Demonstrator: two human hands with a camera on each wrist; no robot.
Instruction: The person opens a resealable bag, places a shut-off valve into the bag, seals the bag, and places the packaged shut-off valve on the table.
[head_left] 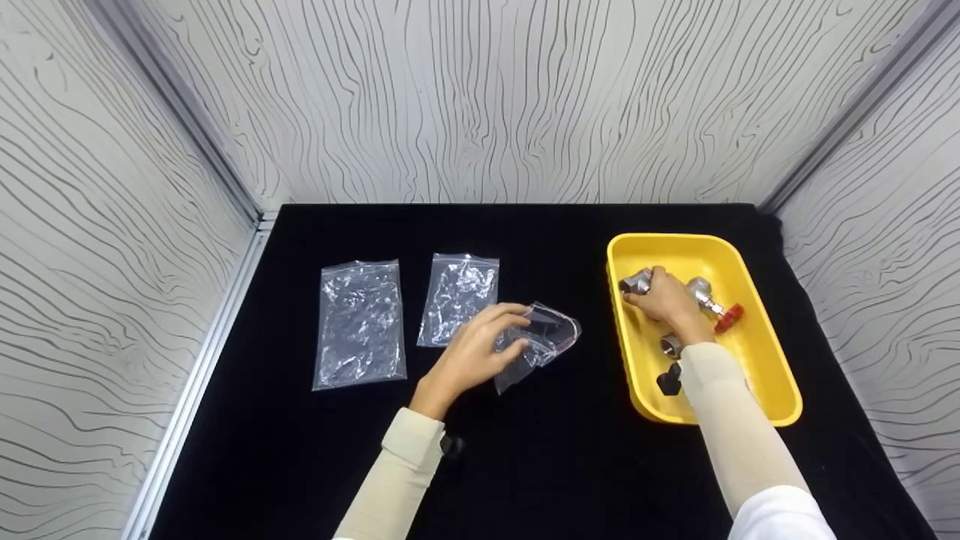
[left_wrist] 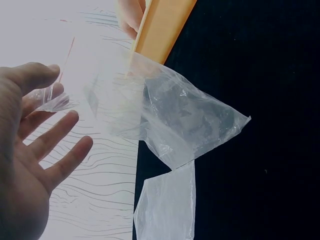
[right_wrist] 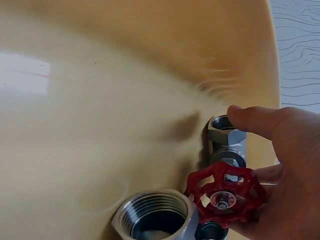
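My left hand holds a clear plastic bag by its rim, pinched between thumb and index finger; the other fingers are spread. The bag's mouth stands partly open. Inside the yellow tray, at its left side, my right hand grips a metal valve. In the right wrist view the thumb lies on its threaded hex end and the fingers reach behind a red handwheel.
Two flat clear bags, a larger one and a smaller one, lie on the black cloth at left. The tray also holds a red-handled valve, a metal fitting and a black-handled piece. Patterned walls surround the table.
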